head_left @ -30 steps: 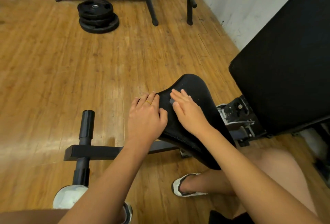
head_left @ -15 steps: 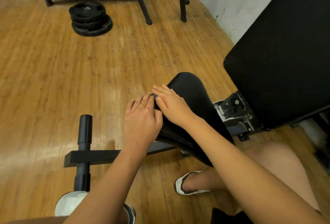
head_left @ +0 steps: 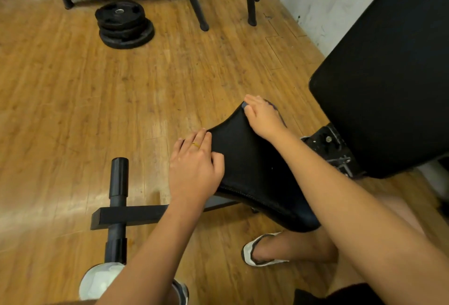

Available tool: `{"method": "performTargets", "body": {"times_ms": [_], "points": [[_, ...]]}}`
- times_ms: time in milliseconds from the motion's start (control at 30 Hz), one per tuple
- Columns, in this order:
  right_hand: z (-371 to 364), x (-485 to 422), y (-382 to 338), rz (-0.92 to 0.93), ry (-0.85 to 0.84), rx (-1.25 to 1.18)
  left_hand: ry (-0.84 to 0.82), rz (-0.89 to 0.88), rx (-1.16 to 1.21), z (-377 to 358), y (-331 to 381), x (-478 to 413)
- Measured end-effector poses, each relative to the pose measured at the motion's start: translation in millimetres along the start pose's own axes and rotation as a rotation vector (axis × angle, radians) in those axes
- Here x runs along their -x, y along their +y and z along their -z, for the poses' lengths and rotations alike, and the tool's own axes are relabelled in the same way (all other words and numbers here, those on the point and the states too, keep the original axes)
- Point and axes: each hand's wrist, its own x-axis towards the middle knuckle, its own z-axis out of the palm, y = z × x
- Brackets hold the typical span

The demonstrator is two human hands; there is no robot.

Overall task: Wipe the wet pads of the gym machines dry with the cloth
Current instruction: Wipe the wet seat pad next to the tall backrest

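Both hands on the seat pad [head_left: 255, 173]
I see the left hand [head_left: 196, 168] flat at its edge, fingers straight — the right hand [head_left: 263, 117] presses the cloth [head_left: 280, 116] on the far tip, fingers flat.

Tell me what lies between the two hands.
Head view: only a bare stretch of the black seat pad lies between the left hand and the right hand, both touching it.

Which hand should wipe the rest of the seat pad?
Probably the right hand: it presses the cloth on the far tip of the seat pad. The left hand just rests on the pad's left edge, without cloth.
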Motion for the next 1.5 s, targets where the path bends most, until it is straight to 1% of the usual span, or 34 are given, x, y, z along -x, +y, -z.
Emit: {"method": "performTargets", "body": {"times_ms": [100,200,300,400,467,533,600,633,700,800,867,933,1000,1100,1167,1233,1367,1433,1500], "points": [[-6,64,-26,0.161,-0.079,-0.030,0.010,-0.004,0.007,-1,-1,0],[-13,123,-33,0.286,-0.081,-0.060,0.002,-0.006,0.015,0,-2,1],[-12,145,-30,0.261,-0.068,-0.063,-0.020,-0.042,-0.009,3,-1,2],[-11,149,-27,0.253,-0.057,-0.045,-0.080,-0.087,-0.091,7,-2,10],[-11,147,-13,0.212,-0.028,-0.049,-0.126,-0.193,-0.124,8,7,32],[-6,140,6,0.082,0.038,-0.062,-0.179,-0.341,-0.143,2,23,61],[-2,137,20,-0.063,0.092,-0.054,-0.185,-0.371,-0.129,-4,33,77],[-2,140,21,-0.094,0.102,-0.036,-0.180,-0.358,-0.122,-5,34,78],[-5,155,14,-0.061,0.086,-0.012,-0.170,-0.351,-0.139,-4,30,76],[-10,196,0,0.111,0.021,-0.005,-0.223,-0.356,-0.135,-1,29,73],[-9,207,2,0.171,-0.029,0.005,-0.232,-0.339,-0.110,0,30,70],[-5,194,7,0.174,-0.032,-0.026,-0.219,-0.305,-0.134,3,27,59],[-3,164,14,0.117,-0.001,-0.019,-0.211,-0.281,-0.183,8,20,45],[-1,115,20,-0.036,0.031,-0.008,-0.291,-0.299,-0.180,16,16,26],[-1,100,22,-0.080,0.057,-0.022,-0.336,-0.285,-0.163,17,17,15],[1,99,24,-0.067,0.047,-0.060,-0.348,-0.269,-0.166,17,19,4],[6,103,36,0.017,-0.012,-0.152,-0.369,-0.289,-0.177,10,17,-13],[7,93,46,0.016,0.027,-0.162,-0.372,-0.313,-0.179,7,16,-18],[7,77,53,-0.026,0.110,-0.170,-0.334,-0.318,-0.176,7,16,-16]]}}
